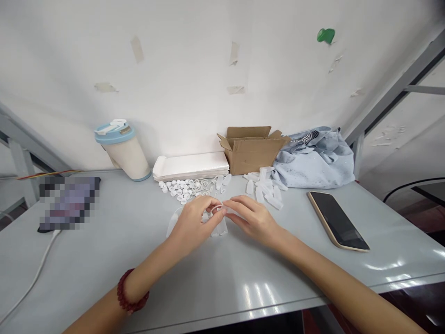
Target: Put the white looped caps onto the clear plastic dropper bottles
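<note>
Holds left hand (193, 220) and right hand (257, 221) together above tabletop (205, 283), pinching with bent fingers (240, 200); slants forearms (155, 269) inward from tabletop's near edge.

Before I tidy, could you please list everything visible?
Tumbler: one, cream, back left
Packets: several, white, back
Box: one, brown, back
Bag: one, blue, back right
Small parts: many, white, centre
Pieces: many, translucent, centre
Held item: one, translucent, centre
Phone: one, black, right
Blurred device: one, purplish, left
Cables: several, mixed colours, sides
Table: one, grey, below
Tape: several, beige, wall
Scrap: one, green, wall
Bars: several, grey, sides
Bracelet: one, red, left wrist
Left hand, right hand: one each, bare, centre
</note>
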A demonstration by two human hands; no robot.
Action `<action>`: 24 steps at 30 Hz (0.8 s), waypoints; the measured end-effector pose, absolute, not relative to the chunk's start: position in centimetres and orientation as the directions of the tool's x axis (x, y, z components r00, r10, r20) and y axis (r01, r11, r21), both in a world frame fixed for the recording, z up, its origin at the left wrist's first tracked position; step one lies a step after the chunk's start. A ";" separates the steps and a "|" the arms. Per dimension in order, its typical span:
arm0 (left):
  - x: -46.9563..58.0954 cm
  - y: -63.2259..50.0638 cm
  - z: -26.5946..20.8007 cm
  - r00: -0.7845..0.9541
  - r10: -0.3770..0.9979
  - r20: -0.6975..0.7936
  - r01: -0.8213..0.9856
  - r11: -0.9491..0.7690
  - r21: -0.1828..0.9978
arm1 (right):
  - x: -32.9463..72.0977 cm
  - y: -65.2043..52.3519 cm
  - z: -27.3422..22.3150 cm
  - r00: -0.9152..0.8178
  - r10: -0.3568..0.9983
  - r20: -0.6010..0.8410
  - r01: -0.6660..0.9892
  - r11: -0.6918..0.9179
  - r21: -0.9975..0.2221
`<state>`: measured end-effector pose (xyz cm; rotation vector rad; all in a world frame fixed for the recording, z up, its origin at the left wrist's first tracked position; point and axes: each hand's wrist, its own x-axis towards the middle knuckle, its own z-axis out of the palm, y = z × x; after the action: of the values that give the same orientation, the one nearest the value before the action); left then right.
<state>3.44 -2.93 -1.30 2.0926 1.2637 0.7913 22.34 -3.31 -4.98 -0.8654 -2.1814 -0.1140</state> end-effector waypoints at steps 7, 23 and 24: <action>3.5 -2.9 -1.4 0.417 0.877 0.239 0.586 -0.461 0.666 | 22.1 -3.6 -4.8 -0.463 0.533 0.708 0.694 0.715 -0.084; 3.6 -2.8 -1.2 0.412 0.909 0.060 0.429 -0.252 0.868 | 21.6 -3.8 -4.6 -0.462 0.451 0.764 0.599 0.794 -0.107; 3.5 -2.7 -1.2 0.418 0.907 0.052 0.414 -0.241 0.878 | 21.6 -3.9 -4.5 -0.449 0.467 0.762 0.577 0.802 -0.152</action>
<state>3.53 -2.69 -1.22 1.8328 1.1342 0.7385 21.59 -3.89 -4.54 -0.7690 -2.1224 -0.1616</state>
